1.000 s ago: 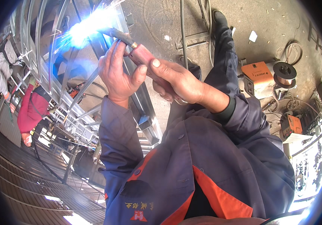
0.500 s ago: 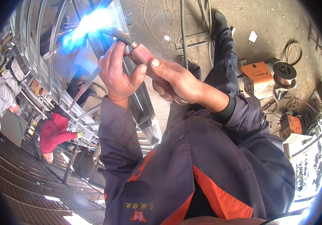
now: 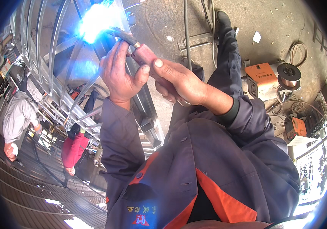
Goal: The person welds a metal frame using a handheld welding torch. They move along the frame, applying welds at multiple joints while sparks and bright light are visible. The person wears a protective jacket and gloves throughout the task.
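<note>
From the head view, the right hand (image 3: 178, 81) wraps closed around a red-handled welding torch (image 3: 144, 55), thumb along its top. The left hand (image 3: 121, 74), fingers nearly straight and thumb spread, sits by the torch's neck; I can't quite tell whether it bears weight. Blue-white glare (image 3: 96, 23) hides the tip, over a metal frame (image 3: 146, 107).

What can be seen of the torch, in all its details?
The torch has a dull pinkish handle, brass-looking collar and dark, bent neck, slanting to the upper left; its tip is lost in blue-white glare. The right hand grips the handle; the left hand seems to touch the neck.
</note>
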Motion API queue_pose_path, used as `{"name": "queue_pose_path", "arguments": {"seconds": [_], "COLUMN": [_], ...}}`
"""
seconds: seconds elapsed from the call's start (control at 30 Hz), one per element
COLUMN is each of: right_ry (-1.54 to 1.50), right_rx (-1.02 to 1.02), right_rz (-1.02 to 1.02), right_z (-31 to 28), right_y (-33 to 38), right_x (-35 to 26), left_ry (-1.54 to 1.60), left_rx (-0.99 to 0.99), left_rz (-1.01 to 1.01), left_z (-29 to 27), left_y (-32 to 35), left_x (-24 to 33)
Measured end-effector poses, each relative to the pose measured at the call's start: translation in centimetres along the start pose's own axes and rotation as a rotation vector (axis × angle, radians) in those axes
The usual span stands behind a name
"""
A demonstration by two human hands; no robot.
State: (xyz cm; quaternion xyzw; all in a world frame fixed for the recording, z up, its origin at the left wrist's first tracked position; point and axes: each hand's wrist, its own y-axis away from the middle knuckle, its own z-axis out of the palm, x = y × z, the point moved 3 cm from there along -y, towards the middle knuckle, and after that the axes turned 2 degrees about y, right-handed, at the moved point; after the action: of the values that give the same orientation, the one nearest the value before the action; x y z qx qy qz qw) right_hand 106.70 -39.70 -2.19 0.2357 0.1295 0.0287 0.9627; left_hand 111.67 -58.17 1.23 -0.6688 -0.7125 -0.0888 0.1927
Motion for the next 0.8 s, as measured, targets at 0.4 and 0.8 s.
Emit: {"name": "queue_pose_path", "arguments": {"seconds": [0.4, 0.8], "right_ry": [0.018, 0.036], "right_rx": [-0.003, 0.002], "right_rz": [-0.005, -0.01], "right_z": [-0.28, -0.42], "right_y": [0.05, -0.05], "right_x": [-0.3, -0.5], "left_ry": [0.019, 0.011], "left_rx": [0.011, -0.025], "left_rz": [-0.009, -0.034], "left_z": [0.27, 0.31], "left_y": [0.06, -0.02], "left_x": [-0.12, -0.47]}}
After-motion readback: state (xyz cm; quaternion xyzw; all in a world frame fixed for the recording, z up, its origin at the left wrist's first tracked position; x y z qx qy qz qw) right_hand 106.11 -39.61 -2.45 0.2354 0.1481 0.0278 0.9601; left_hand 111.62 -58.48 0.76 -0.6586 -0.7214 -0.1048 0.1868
